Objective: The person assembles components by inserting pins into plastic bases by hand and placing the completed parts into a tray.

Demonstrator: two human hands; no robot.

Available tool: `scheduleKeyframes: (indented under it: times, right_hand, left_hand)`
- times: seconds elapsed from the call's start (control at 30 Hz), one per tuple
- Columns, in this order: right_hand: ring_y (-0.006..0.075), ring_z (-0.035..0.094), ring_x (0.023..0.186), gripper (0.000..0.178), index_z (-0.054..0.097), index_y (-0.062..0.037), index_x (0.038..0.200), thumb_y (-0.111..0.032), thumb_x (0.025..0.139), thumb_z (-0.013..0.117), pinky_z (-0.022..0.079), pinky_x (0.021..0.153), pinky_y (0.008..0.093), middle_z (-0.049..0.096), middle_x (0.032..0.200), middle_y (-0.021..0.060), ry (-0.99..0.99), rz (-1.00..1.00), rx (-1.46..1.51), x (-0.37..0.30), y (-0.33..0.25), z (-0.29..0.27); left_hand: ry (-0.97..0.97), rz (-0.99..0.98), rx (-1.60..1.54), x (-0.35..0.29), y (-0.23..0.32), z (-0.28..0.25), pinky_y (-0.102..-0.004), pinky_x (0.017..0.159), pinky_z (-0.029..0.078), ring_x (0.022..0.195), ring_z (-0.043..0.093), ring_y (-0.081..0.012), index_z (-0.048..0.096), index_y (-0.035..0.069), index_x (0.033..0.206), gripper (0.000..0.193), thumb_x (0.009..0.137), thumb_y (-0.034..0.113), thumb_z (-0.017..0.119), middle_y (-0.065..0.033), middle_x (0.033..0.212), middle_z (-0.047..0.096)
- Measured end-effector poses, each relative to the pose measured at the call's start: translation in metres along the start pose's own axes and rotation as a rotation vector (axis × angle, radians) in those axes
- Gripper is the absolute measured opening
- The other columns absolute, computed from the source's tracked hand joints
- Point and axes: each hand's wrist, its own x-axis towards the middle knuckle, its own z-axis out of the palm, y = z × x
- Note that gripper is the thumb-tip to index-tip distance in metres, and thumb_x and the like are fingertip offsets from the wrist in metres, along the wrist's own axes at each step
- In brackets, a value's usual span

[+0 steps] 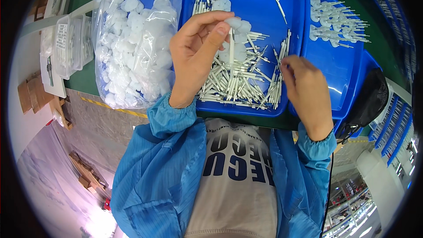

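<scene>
My left hand (197, 50) is over the middle blue tray (260, 6), thumb and fingers pinching a translucent white plastic disc (240, 25). A pale thin rod (232, 53) points down just below those fingertips; whether it is joined to the disc I cannot tell. My right hand (308, 90) is at the tray's right side, its thumb and fingers pinched together beside thin white rods (286, 46). What lies between its fingertips, if anything, is too small to make out. Many more white rods with metal tips (233, 83) are heaped in the tray's near half.
A clear plastic bag (136, 48) full of white discs lies at the left. In the right blue tray (326, 70), discs with rods attached (337, 22) are laid in rows. A black mesh pouch (368, 97) is beside that tray. Clear plastic boxes (70, 46) stand far left.
</scene>
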Motion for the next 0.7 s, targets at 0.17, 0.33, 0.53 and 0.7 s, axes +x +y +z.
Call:
scheduleKeyframes:
  times: [0.17, 0.33, 0.53, 0.7]
  right_hand:
    - [0.0413, 0.065, 0.066, 0.013, 0.063, -0.0006, 0.089, -0.013, 0.093, 0.063, 0.052, 0.059, 0.0468, 0.066, 0.073, 0.0227, -0.151, 0.167, 0.131, 0.006, -0.002, 0.013]
    - [0.0418, 0.065, 0.067, 0.017, 0.065, 0.0018, 0.087, -0.014, 0.093, 0.064, 0.052, 0.059, 0.0454, 0.067, 0.075, 0.0247, -0.038, 0.207, 0.164, 0.011, -0.005, 0.029]
    - [0.0426, 0.067, 0.067, 0.017, 0.066, -0.0010, 0.090, -0.018, 0.093, 0.065, 0.052, 0.058, 0.0485, 0.067, 0.074, 0.0239, 0.023, 0.380, 0.043, 0.015, 0.005, 0.020]
    - [0.0389, 0.068, 0.066, 0.019, 0.062, -0.0032, 0.099, -0.021, 0.093, 0.065, 0.054, 0.057, 0.0479, 0.069, 0.074, 0.0202, 0.107, 0.245, -0.078, 0.027, -0.001, 0.051]
  left_hand:
    - [0.000, 0.001, 0.015, -0.002, 0.003, -0.001, -0.0213, 0.074, 0.048, 0.085, 0.060, -0.0086, 0.066, -0.004, 0.116, 0.021, 0.096, 0.005, 0.065, -0.0089, 0.105, 0.070]
    - [-0.006, 0.010, -0.012, -0.001, 0.005, 0.003, -0.0191, 0.068, 0.044, 0.077, 0.054, -0.0042, 0.067, -0.004, 0.115, 0.021, 0.095, 0.003, 0.065, -0.0056, 0.100, 0.069]
    - [-0.065, 0.057, 0.149, -0.003, -0.002, -0.004, -0.0190, 0.056, 0.036, 0.064, 0.045, -0.0025, 0.066, -0.001, 0.115, 0.023, 0.098, 0.014, 0.063, -0.0093, 0.104, 0.073]
    - [-0.040, 0.008, 0.061, -0.003, 0.002, 0.003, -0.0185, 0.058, 0.034, 0.065, 0.043, -0.0014, 0.069, -0.003, 0.114, 0.022, 0.093, 0.005, 0.068, 0.0024, 0.079, 0.060]
